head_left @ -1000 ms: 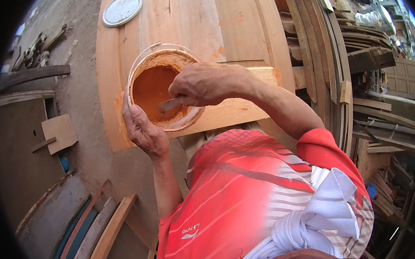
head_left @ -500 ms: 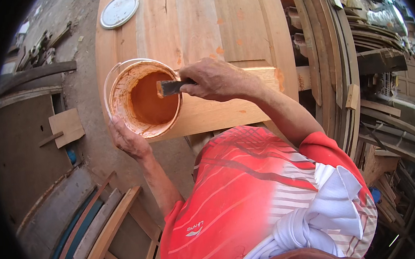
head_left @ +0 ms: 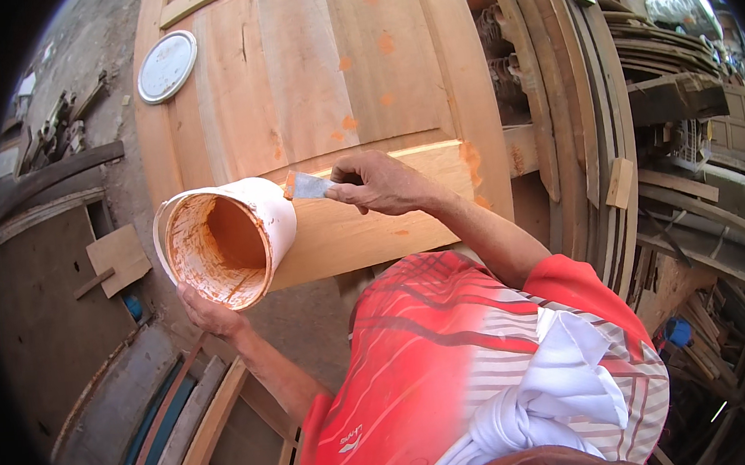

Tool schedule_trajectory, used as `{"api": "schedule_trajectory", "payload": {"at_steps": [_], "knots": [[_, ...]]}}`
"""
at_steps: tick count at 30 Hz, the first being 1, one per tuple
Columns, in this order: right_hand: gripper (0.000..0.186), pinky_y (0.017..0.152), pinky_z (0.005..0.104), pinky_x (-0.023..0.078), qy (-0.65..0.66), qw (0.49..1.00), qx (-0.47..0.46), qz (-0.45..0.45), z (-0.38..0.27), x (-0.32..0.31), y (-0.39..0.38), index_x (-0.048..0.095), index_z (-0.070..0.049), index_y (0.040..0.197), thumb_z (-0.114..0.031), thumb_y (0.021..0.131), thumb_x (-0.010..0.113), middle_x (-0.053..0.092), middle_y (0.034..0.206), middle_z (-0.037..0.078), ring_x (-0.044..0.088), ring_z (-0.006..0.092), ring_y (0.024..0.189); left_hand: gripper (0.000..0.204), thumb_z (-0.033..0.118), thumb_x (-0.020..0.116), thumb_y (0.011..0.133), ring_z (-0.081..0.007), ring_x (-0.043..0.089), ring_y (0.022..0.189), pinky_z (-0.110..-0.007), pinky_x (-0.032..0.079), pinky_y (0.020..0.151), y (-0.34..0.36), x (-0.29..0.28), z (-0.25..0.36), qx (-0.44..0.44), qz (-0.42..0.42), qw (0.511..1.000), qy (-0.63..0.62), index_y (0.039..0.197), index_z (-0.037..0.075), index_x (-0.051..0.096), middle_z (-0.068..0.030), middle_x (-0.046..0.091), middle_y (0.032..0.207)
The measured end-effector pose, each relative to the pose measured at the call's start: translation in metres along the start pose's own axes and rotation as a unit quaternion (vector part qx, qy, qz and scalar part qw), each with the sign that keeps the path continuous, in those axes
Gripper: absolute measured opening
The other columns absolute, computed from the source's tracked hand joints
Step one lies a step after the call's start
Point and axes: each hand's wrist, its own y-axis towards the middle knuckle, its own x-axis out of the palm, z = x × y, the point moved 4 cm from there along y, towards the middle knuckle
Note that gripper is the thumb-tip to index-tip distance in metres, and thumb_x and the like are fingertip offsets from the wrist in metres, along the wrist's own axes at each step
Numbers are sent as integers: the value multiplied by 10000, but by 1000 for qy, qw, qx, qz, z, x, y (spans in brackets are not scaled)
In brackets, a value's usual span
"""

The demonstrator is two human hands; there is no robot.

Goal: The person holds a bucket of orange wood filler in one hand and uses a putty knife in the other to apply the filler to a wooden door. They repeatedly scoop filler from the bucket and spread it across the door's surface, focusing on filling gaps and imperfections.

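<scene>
A white plastic bucket (head_left: 275, 222) with orange-smeared inner walls and orange paste (head_left: 236, 233) inside is tilted at the near left edge of a wooden panelled door (head_left: 388, 84). My left hand (head_left: 208, 309) grips the bucket low on its rim. My right hand (head_left: 373, 181) pinches a small putty knife (head_left: 307, 186), its blade tipped with orange, just outside the bucket to its right. Orange patches dot the door's surface.
A round lid (head_left: 167, 67) lies at the door's far left. Long stacked planks (head_left: 597, 113) line the right side. Boards and panels (head_left: 49, 307) lean at the left, with curved pieces and a wooden frame (head_left: 205, 434) at lower left, near my left arm.
The bucket has moved left and tipped, showing more of its white outside. The knife, inside the bucket a second ago, is now out beside it. The door has shifted left in view.
</scene>
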Motion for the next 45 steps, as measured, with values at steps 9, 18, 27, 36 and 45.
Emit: {"api": "schedule_trajectory", "payload": {"at_steps": [9,18,27,36,45], "knots": [[263,719,279,554,253,954,48,154,87,-175,-8,633,-17,1226,-233,1078,610,704,957,55,686,119,791,638,427,418,1112,-314,636,1223,-437,557,1002,-10,8,12,-24,40,997,58,1421,-121,520,-253,584,1405],[392,887,352,543,-313,931,-1,186,102,-315,40,656,-187,1430,-194,1048,567,709,1039,88,684,195,956,949,578,748,880,-475,636,1184,-497,558,976,13,-37,-44,255,-61,944,201,1475,-99,451,-318,614,1318],[399,956,417,516,-558,822,-29,112,92,-316,64,688,-192,1389,-125,1009,588,650,1128,113,651,292,1082,734,427,640,995,-489,647,1173,-550,564,955,-2,-30,-21,445,-40,796,409,1453,-112,444,-353,595,1345],[420,930,421,527,-590,804,32,62,65,-315,70,698,-232,1379,-112,995,576,639,1097,118,654,270,1031,640,352,487,1089,-404,639,1211,-487,571,1016,6,-35,-32,347,-63,870,343,1495,-132,386,-338,542,1405],[416,1015,446,526,-607,793,37,39,45,-306,73,737,-130,1297,-118,942,521,714,1225,151,665,321,1167,811,479,623,993,-462,631,1223,-526,552,1013,1,-38,-30,445,-27,789,422,1473,-143,422,-360,572,1378]]}}
